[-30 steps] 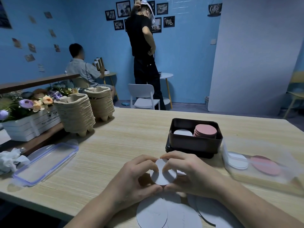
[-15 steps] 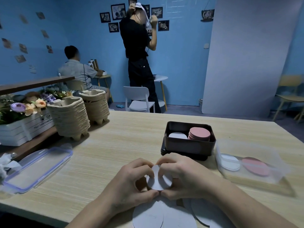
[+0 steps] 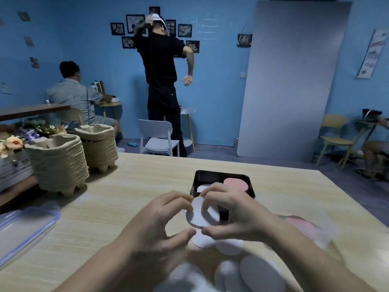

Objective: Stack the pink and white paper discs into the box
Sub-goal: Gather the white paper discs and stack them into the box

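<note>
Head view: left hand (image 3: 155,224) and right hand (image 3: 237,213) both pinch a white disc (image 3: 199,216) by its rim, likely to square it, just near of the box (image 3: 221,173) holding a white pile (image 3: 201,188) left and a pink stack (image 3: 235,184) right.

White disc (image 3: 199,216) now higher, nr box (image 3: 208,177)

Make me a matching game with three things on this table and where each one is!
1. round white paper discs above the table
2. stack of round pink paper discs
3. clear plastic lid with blue edge

A. inside the dark rectangular box
B. flat at the wooden table's left edge
C. pinched between left hand and right hand

Pairs: 1-C, 2-A, 3-B.
</note>
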### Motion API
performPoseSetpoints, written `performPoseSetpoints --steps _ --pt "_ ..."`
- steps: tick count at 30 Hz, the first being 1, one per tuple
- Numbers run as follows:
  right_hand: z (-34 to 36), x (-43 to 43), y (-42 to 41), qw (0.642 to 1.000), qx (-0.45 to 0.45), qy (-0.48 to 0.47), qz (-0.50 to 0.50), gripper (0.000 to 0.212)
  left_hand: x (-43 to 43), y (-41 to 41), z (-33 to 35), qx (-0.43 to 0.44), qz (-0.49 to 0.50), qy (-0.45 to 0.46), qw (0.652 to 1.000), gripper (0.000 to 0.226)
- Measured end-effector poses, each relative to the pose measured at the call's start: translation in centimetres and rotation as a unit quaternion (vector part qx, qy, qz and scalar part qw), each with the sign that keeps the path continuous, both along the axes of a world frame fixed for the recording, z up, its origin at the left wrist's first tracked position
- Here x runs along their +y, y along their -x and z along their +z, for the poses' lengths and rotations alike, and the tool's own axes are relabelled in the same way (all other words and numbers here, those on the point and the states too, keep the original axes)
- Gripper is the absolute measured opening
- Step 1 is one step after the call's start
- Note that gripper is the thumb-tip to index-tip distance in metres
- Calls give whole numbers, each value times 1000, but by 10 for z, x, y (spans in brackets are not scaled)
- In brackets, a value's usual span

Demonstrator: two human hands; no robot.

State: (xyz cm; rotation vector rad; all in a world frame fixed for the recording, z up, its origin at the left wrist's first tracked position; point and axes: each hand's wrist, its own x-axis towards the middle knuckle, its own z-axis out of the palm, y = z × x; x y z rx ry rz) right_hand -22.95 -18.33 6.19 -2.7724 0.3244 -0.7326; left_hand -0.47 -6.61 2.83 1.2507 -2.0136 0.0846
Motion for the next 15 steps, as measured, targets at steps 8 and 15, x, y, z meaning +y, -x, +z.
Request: performPoseSetpoints --steps 8,15 --pt "41 -62 9 992 -20 -23 -122 29 -57 -1 13 -8 50 80 996 20" --pt "28 -98 -15 983 68 -20 -169 26 -74 -7 -16 -34 99 93 990 25"
